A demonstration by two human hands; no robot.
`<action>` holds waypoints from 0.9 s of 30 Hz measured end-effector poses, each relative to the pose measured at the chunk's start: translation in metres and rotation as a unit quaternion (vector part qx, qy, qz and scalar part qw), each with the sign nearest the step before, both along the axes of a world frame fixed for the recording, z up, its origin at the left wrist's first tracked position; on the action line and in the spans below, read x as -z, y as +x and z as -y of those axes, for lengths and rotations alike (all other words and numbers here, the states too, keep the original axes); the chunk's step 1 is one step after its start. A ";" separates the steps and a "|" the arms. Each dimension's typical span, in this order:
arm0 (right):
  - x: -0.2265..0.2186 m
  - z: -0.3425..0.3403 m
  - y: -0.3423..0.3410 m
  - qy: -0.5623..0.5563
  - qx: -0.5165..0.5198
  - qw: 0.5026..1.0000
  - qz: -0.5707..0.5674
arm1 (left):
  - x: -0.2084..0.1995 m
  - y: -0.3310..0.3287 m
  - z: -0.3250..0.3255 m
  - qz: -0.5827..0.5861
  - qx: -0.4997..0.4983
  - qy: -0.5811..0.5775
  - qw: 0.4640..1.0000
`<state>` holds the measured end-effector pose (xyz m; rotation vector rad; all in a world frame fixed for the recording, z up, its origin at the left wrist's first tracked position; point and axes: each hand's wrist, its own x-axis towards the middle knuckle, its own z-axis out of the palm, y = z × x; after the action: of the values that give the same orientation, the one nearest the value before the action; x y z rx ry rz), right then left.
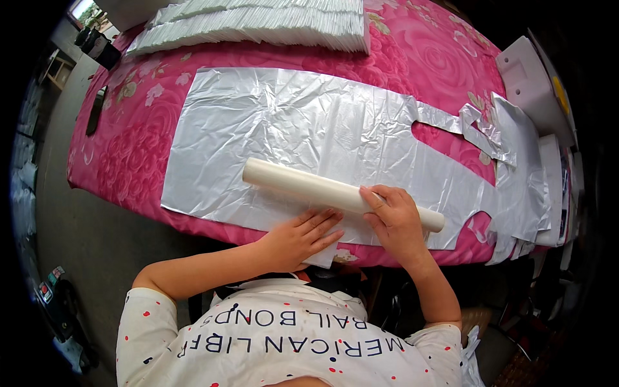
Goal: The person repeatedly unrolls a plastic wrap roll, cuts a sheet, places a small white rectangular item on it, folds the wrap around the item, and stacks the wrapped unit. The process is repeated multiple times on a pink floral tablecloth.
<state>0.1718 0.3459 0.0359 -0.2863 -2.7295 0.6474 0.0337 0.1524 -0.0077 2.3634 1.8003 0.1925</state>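
Across the table lies a stack of thin, silvery-white plastic bags (258,122), flat and wrinkled, with cut-out handle openings toward the right. A long, smooth off-white roll (300,183) rests slantwise over their near part. My right hand (396,219) is closed around the roll near its right end, thumb and fingers on top. Just below the roll, my left hand (303,237) lies flat on the bags near the table's front edge. Its fingers are stretched out and hold nothing.
A pink floral cloth (129,155) covers the table. At the back is a thick pile of folded white bags (258,29). A dark bottle-like object (98,48) and a phone-like object (96,111) are at left. White foam boxes (530,84) stand along the right edge.
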 end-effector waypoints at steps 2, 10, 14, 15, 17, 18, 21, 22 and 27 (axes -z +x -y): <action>0.004 0.007 -0.011 0.026 -0.045 0.999 0.005 | 0.007 0.012 0.003 -0.088 -0.007 0.044 0.995; 0.019 -0.072 -0.093 0.074 -0.003 0.996 -0.046 | 0.009 0.018 0.011 -0.050 0.001 0.024 0.998; 0.014 -0.090 -0.111 0.068 0.010 0.996 -0.059 | 0.010 0.016 0.015 -0.041 0.009 0.040 0.998; 0.013 -0.086 -0.108 0.080 0.009 0.994 -0.077 | 0.009 0.015 0.015 -0.014 0.013 0.029 0.999; 0.009 -0.072 -0.097 0.090 -0.037 0.991 -0.087 | 0.009 0.012 0.017 0.003 0.020 0.062 0.998; 0.008 -0.063 -0.085 0.091 -0.080 0.990 -0.077 | 0.009 0.010 0.017 0.012 0.025 0.080 0.996; 0.013 -0.023 -0.048 -0.028 -0.216 0.975 0.035 | 0.003 0.004 0.019 0.064 -0.004 0.066 0.996; 0.015 -0.012 -0.038 -0.037 -0.252 0.965 0.057 | 0.003 0.003 0.020 0.087 -0.001 0.071 0.994; 0.015 0.012 -0.021 -0.035 -0.218 0.974 0.040 | 0.011 -0.010 0.021 0.227 0.035 0.137 0.964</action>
<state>0.1512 0.3338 0.0205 0.2908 -2.8721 0.8612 0.0235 0.1316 -0.0184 2.2924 1.5431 0.9444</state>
